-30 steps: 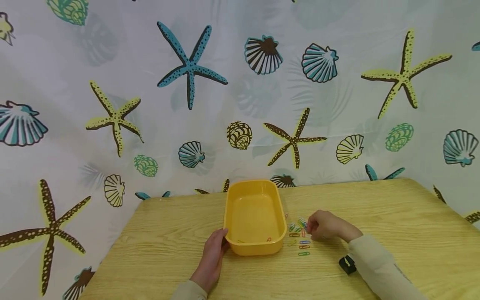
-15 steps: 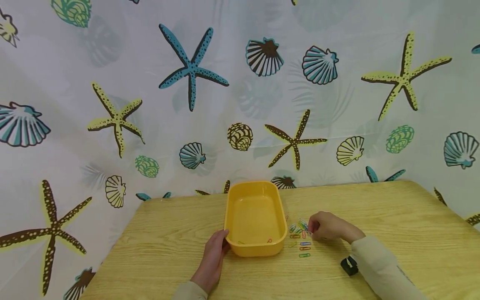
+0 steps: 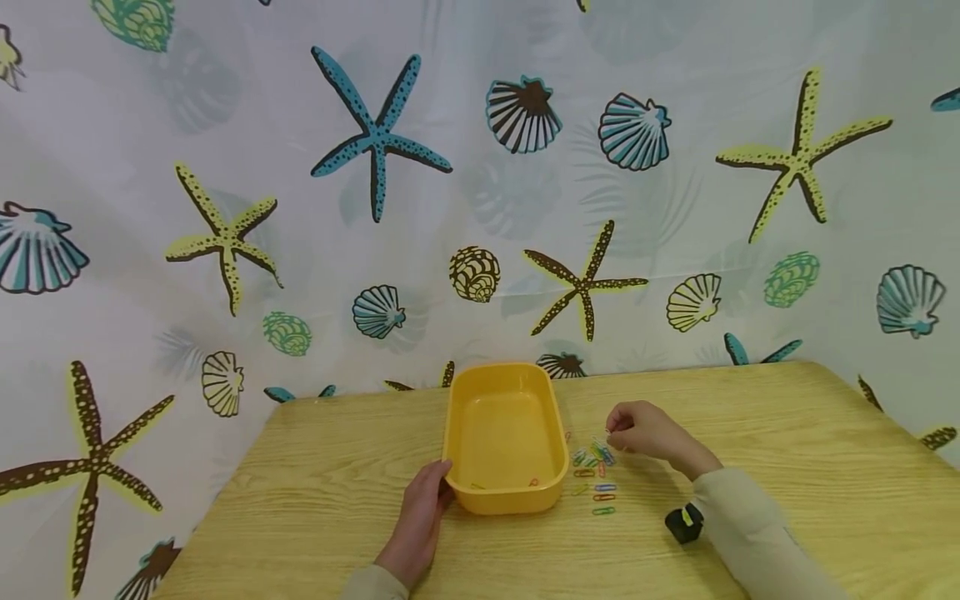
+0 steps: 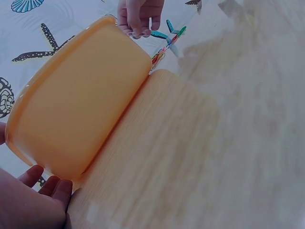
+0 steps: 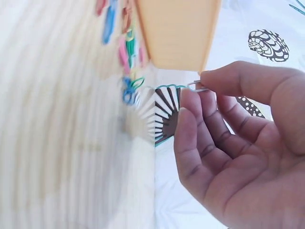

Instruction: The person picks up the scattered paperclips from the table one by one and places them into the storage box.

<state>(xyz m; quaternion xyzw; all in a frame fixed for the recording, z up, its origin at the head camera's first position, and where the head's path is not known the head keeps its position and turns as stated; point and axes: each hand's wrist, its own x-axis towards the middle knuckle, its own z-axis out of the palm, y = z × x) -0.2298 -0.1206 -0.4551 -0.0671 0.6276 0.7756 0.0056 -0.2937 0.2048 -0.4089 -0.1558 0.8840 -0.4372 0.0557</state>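
A yellow plastic bin (image 3: 507, 502) stands on the wooden table, with a red paper clip (image 3: 533, 482) and a yellowish one low inside it. My left hand (image 3: 420, 512) holds the bin's near left corner, thumb at the rim and fingers against the outer wall (image 4: 81, 105). To the right of the bin, my right hand (image 3: 648, 432) is raised just above the table. Between its thumb and index finger it pinches a pale, whitish paper clip (image 5: 195, 86). Below and left of that hand lies a small pile of coloured paper clips (image 3: 600, 453), several more (image 3: 603, 497) spread nearer to me.
A small black object (image 3: 684, 523) with a yellow mark is beside the right sleeve (image 3: 738, 508). Behind the wooden table (image 3: 337, 467) hangs a white curtain (image 3: 480, 200) printed with shells and starfish.
My right hand has lifted off the clip pile and moved slightly up and away with the pale paper clip in its fingertips. The left hand and bin have stayed put.
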